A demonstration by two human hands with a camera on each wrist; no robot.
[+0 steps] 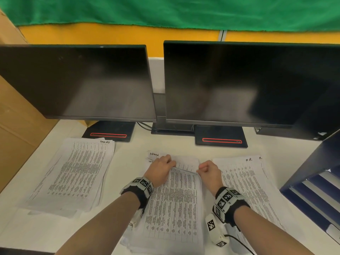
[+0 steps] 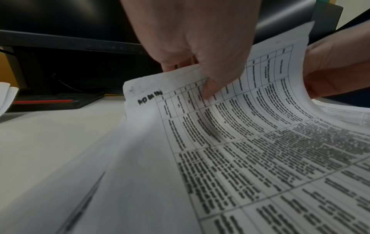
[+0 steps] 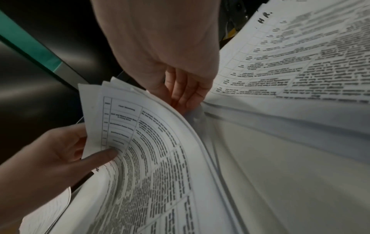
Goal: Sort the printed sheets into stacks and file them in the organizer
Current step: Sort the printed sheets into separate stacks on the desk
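Observation:
Three stacks of printed table sheets lie on the white desk: a left stack [image 1: 73, 173], a middle stack [image 1: 173, 199] marked "ADMIN", and a right stack [image 1: 246, 181] marked "HR". My left hand [image 1: 170, 165] grips the far left end of the middle stack [image 2: 240, 142], thumb on top and fingers underneath, bending the far end upward. My right hand [image 1: 199, 169] grips the stack's far right corner [image 3: 160, 174], with its fingers [image 3: 186, 95] curled under the edge. The dark blue organizer [image 1: 316, 172] stands at the right edge, slots facing me.
Two dark monitors [image 1: 77, 81] [image 1: 248, 83] on black bases stand just behind the stacks. A cardboard box [image 1: 16, 126] borders the desk on the left. A black cable [image 1: 241, 243] runs from my right wrist band over the papers.

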